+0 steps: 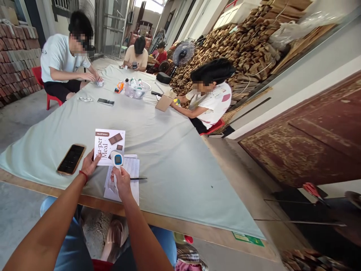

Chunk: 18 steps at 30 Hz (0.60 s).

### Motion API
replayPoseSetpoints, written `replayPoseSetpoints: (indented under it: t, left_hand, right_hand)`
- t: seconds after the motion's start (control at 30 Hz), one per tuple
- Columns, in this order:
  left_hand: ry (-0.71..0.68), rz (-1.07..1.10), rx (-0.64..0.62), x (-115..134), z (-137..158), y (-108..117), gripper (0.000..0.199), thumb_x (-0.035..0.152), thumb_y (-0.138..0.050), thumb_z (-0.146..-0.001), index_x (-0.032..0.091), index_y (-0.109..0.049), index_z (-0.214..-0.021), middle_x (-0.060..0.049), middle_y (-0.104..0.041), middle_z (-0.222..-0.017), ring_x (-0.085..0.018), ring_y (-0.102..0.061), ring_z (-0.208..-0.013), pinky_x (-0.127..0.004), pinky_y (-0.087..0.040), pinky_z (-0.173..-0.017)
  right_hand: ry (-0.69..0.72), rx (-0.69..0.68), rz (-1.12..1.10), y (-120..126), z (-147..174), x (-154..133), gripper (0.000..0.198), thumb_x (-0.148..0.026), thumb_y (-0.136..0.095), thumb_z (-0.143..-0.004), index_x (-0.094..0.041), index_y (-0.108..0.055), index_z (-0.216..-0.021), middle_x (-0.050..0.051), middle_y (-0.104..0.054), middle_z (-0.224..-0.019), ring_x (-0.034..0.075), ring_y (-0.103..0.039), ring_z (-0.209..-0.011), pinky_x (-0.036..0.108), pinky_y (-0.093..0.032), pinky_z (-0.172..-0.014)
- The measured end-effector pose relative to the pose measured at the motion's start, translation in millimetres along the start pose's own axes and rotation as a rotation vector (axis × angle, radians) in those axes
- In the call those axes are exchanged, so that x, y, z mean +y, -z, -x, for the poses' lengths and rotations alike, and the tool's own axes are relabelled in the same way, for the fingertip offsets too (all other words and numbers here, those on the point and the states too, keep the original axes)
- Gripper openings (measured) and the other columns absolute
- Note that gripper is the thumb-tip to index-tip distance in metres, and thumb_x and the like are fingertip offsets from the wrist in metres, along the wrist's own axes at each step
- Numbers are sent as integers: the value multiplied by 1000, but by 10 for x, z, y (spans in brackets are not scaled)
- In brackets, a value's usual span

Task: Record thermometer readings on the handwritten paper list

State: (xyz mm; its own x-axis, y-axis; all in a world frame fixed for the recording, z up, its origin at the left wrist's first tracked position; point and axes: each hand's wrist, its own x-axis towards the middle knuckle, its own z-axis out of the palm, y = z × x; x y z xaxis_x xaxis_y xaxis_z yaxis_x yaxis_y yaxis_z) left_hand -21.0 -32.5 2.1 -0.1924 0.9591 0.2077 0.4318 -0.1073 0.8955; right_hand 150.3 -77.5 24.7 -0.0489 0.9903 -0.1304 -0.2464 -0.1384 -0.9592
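Observation:
My left hand grips the lower left edge of a white box printed with brown chocolate bars and the words "NutriMotion" and "Meal". In my right hand is a white infrared thermometer, its small blue-rimmed screen facing me. Its head overlaps the box's lower right corner in view; whether the two touch I cannot tell. Beneath my right hand lie written paper sheets, with a dark pen across them. A phone in a tan case rests left of my left hand.
Farther along the cloth-covered table are another phone, a clear basin of bottles and an orange item. One person sits at the left, another at the right with cardboard; others sit farther back.

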Motion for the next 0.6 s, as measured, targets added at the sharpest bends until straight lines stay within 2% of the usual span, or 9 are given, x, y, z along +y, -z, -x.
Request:
replayPoseSetpoints:
  t: [0.17, 0.6]
  left_hand:
    - [-42, -18, -8, -67, 28, -8, 79, 74, -43, -85, 15, -57, -136, -14, -69, -117, -31, -64, -104, -44, -49, -92]
    - [-90, -58, -4, -67, 34, -15, 73, 70, -39, -90, 14, -57, -134, -15, -67, -120, -31, -62, -110, -45, -47, -97]
  right_hand:
    - [-24, 42, 23, -33, -6, 61, 33, -52, -62, -75, -23, -49, -67, -7, -47, -52, 11, -40, -48, 24, -34, -50]
    - [-52, 33, -19, -68, 30, 26, 34, -53, -65, -72, -23, -50, -69, -8, -45, -53, 10, -39, -48, 23, -34, -46]
